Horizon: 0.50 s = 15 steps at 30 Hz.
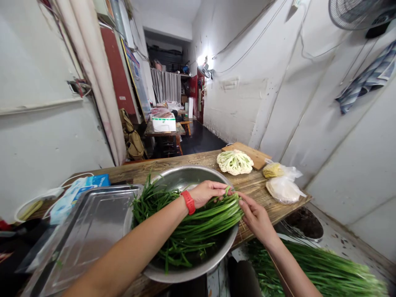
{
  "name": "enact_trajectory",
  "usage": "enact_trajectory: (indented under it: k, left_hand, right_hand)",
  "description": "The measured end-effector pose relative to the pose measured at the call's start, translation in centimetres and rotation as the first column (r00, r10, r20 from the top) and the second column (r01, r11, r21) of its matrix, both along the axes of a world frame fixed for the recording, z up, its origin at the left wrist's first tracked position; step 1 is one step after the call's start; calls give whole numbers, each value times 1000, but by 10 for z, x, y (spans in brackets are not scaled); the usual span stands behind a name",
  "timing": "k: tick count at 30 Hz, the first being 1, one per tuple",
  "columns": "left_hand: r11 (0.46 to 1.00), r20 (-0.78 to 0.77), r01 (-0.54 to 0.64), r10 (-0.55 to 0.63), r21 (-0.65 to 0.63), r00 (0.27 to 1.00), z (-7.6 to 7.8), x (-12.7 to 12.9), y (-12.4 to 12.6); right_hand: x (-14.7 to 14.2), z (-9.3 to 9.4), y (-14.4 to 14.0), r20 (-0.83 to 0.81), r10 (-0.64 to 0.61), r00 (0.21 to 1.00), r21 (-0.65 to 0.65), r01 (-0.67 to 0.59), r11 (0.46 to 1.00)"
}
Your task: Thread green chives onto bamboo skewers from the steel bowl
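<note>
Green chives [198, 222] in steel bowl [185, 177], hands apart.

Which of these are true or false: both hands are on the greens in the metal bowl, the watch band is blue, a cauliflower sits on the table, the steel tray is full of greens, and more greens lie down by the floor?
1. Both the left hand and the right hand touch the greens lying in the metal bowl. True.
2. The wrist band is blue. False: it is red.
3. A cauliflower sits on the wooden table. True.
4. The steel tray is full of greens. False: it holds none.
5. More greens, a second bundle, lie low at the right. True.
</note>
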State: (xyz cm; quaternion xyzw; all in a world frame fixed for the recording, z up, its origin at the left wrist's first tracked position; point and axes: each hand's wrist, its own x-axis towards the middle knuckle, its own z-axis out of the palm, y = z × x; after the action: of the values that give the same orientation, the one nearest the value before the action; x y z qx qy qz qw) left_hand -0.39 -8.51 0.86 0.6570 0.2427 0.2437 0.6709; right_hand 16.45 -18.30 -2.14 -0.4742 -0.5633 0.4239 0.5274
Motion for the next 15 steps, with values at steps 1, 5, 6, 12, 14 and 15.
enact_trajectory:
  k: [1,5,6,12,14,15]
  left_hand:
    - [1000,-3,1,-1,-4,1000,1,0,0]
    - [1000,9,-11,11,-17,1000,5,0,1]
    - [1000,17,-8,9,-26,1000,6,1,1]
    - [999,6,-26,26,-42,1000,9,2,-3]
    - [999,4,-23,23,-47,1000,10,1,-5]
    - [999,9,-14,14,-49,1000,10,1,-5]
  right_hand:
    - [0,0,0,-3,10,1000,-6,-10,1000]
    - [1,1,-1,21,15,1000,32,-16,999]
    - [1,1,-1,36,8,999,59,-10,998]
    - [2,0,0,62,-1,998,97,-5,995]
    - [1,0,-1,55,0,998,86,-5,996]
    - [1,0,-1,56,-5,998,89,0,996]
